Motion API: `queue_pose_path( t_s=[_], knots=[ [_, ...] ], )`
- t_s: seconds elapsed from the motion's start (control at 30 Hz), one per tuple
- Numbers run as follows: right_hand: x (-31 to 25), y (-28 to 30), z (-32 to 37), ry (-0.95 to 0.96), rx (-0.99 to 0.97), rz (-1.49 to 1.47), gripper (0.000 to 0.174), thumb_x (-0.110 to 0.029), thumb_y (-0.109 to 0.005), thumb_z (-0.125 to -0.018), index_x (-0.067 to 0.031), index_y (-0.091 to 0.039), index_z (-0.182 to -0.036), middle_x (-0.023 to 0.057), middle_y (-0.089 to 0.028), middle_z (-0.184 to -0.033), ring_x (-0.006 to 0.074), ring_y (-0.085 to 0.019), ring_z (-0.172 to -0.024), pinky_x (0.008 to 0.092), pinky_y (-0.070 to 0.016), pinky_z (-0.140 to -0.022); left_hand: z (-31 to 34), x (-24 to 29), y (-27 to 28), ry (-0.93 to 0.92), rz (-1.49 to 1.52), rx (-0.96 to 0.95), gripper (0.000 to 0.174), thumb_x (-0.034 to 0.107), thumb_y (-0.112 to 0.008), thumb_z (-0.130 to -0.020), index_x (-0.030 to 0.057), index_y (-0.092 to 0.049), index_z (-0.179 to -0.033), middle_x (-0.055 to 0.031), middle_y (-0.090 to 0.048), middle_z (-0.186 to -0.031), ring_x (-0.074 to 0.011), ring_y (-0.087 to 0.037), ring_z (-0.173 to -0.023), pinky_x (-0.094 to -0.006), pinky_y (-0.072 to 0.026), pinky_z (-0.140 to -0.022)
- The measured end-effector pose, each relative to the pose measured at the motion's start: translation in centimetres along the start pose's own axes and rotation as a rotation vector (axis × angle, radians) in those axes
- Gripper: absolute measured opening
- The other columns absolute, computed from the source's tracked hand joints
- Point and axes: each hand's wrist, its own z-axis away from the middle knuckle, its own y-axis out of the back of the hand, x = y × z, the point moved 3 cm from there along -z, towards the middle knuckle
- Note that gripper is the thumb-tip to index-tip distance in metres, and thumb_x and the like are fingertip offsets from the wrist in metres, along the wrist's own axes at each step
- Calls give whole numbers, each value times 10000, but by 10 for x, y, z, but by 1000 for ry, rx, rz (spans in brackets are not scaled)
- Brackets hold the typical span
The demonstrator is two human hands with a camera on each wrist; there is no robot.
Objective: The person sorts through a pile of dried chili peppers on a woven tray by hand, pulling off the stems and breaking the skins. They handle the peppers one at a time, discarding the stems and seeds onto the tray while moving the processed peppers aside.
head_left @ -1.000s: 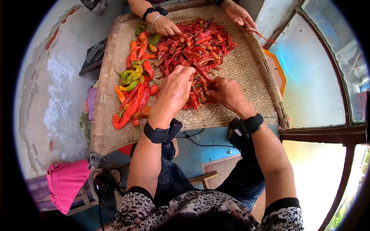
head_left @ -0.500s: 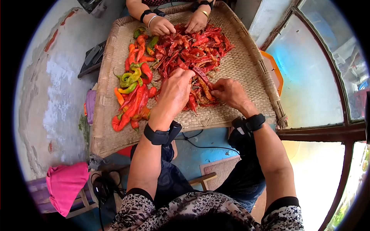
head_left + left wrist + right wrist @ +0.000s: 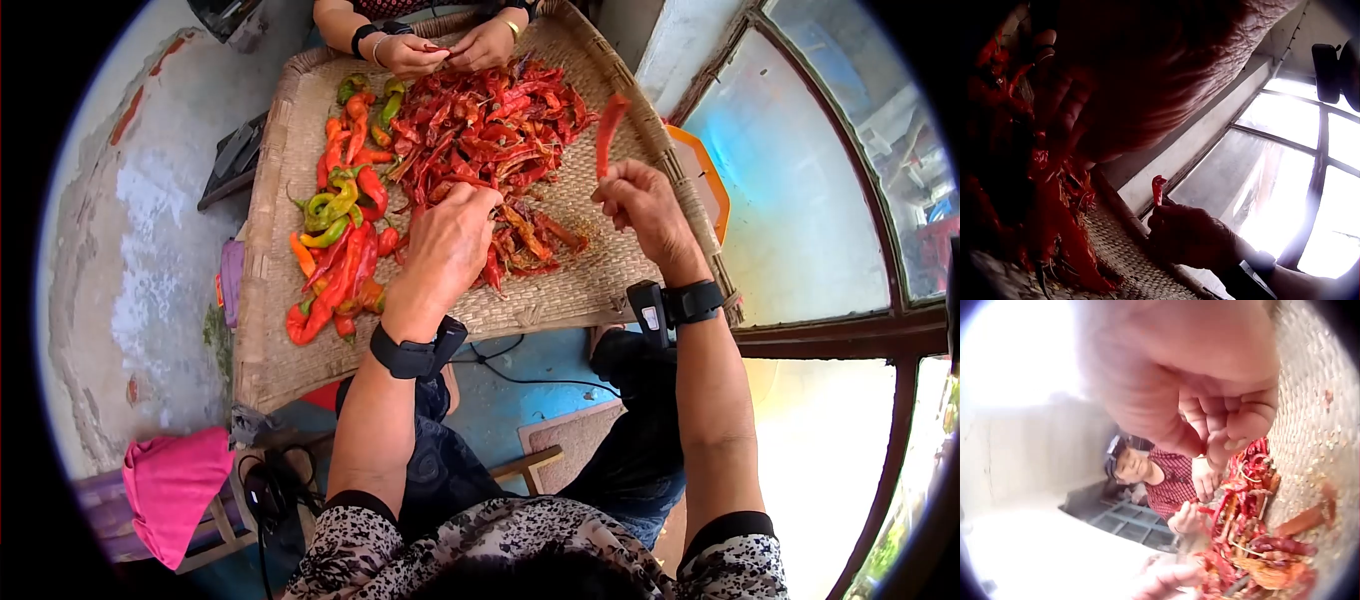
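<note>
My right hand [image 3: 648,215] is raised over the right side of the woven tray [image 3: 640,270], pinching a long red chili [image 3: 609,135] that points upward. The chili also shows above that hand in the left wrist view. My left hand [image 3: 452,245] stays low at the near edge of the heap of dried red chilies [image 3: 490,125], its fingers bent down into them. Dark shadow in the left wrist view covers much of the fingers, so I cannot tell whether they hold a chili. Several orange-brown dried chilies [image 3: 530,235] lie just right of the left hand.
Fresh red chilies [image 3: 350,265] and green ones [image 3: 335,205] line the tray's left side. Across the tray another person's hands [image 3: 480,45] hold a small red chili. A window [image 3: 800,190] stands at the right, a wall [image 3: 150,250] at the left.
My right hand has risen from the pile to the right, now with a red chili. My left hand stays nearly in place. The other person's hands have come together around a chili.
</note>
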Motion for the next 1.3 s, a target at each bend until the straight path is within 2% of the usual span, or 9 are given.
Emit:
queue_pose_path(
  t_s=[0.23, 0.33, 0.5, 0.6, 0.83, 0.93, 1.07, 1.23, 1.3],
  knots=[
    [3, 57, -11, 94, 414, -856, 120, -161, -622, -882, -60, -565, -913, 54, -630, -780, 89, -560, -621, 201, -460, -548, 7, 14, -18, -136, -65, -134, 194, 140, -653, -796, 55, -584, -956, -126, -581, -837, -343, -595, -802, -429, -478, -670],
    [6, 48, -9, 81, 338, -802, 146, -182, -611, -896, -51, -554, -924, 46, -616, -768, 94, -559, -632, 206, -455, -545, 6, 8, -29, -128, -204, -197, 154, 113, -646, -783, 43, -571, -898, -129, -583, -831, -344, -596, -800, -434, -477, -672],
    [10, -31, -1, 161, -111, 662, 194, -175, -668, -823, -11, -670, -925, 125, -669, -817, 217, -641, -749, 351, -519, -658, 1, -5, -23, -53, -222, -166, 90, 63, -615, -776, 31, -554, -834, -134, -588, -810, -345, -598, -793, -440, -473, -675],
    [27, -61, 7, 321, -122, 1016, 252, -212, -648, -774, -33, -671, -950, 190, -660, -796, 359, -645, -754, 431, -519, -691, 0, -12, -12, -41, -159, -131, 81, 52, -600, -778, 25, -548, -833, -138, -597, -810, -356, -594, -787, -447, -466, -675],
    [31, -62, 3, 272, -78, 1142, 209, -141, -639, -753, -41, -660, -935, 195, -647, -820, 361, -634, -749, 429, -512, -668, -4, -23, 9, 5, -38, 4, 73, 34, -578, -791, 15, -533, -845, -140, -582, -765, -324, -586, -716, -404, -456, -641],
    [12, -38, 1, 345, -36, 874, 191, -189, -638, -782, -1, -643, -817, 168, -654, -714, 303, -656, -671, 397, -532, -639, -6, -21, 14, 73, 20, -2, 76, 40, -580, -800, 10, -549, -863, -135, -573, -736, -288, -584, -696, -383, -449, -633],
    [1, 3, -1, 43, 15, 129, 128, -191, -589, -907, -77, -609, -852, -8, -626, -764, 32, -518, -597, 186, -417, -500, -7, -19, 13, 54, 63, 33, 78, 46, -581, -810, 1, -556, -869, -131, -572, -704, -263, -584, -673, -365, -445, -621],
    [-6, 55, -8, 78, 209, -323, 120, -205, -607, -894, -86, -589, -903, 23, -630, -780, 55, -528, -598, 184, -424, -517, -8, -23, 8, 68, 82, 25, 76, 44, -579, -815, -7, -555, -866, -137, -593, -692, -260, -598, -642, -356, -453, -605],
    [-3, 70, -8, 139, 491, -864, 164, -227, -607, -898, -73, -574, -945, 37, -632, -791, 66, -540, -604, 191, -432, -519, -8, -21, 8, 76, 90, 21, 75, 46, -581, -818, -4, -559, -870, -128, -597, -694, -239, -602, -645, -345, -457, -607]
  ],
)
